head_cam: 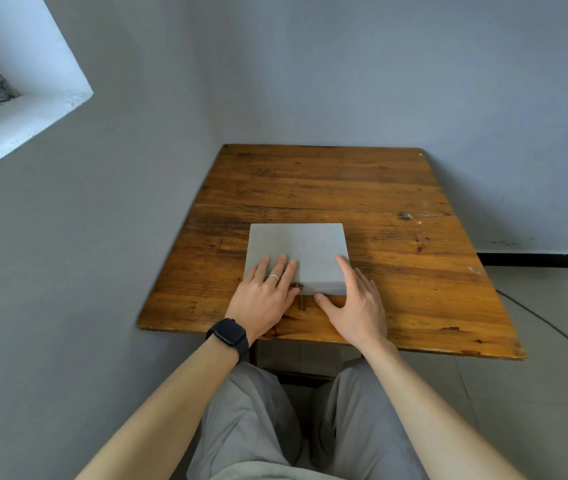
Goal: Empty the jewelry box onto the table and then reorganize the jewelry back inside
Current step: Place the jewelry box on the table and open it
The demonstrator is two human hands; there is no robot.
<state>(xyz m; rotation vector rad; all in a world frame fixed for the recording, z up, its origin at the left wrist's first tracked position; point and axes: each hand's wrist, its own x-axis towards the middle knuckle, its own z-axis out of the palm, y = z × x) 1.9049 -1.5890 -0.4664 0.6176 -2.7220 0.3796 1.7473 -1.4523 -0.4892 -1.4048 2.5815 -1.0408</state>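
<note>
Grey jewelry box (298, 251), closed, likely stiff and light. Left hand (261, 296) and right hand (351, 306) lie flat at its near edge, each grip empty. Lift at the clasp (298, 287).

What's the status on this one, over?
Left hand flat on jewelry box, right hand at its front edge. Box closed on table. No jewelry out.

I see a worn wooden table (396, 188): orange-brown planks, a seam running across, dark knots and scuffs. It sits in a corner of grey walls (414, 81). One thing lies on it, a flat grey jewelry box (305, 244), lid down, near the front edge and a bit left of centre. A small brownish clasp (302, 303) hangs from the box front onto the wood.
</note>
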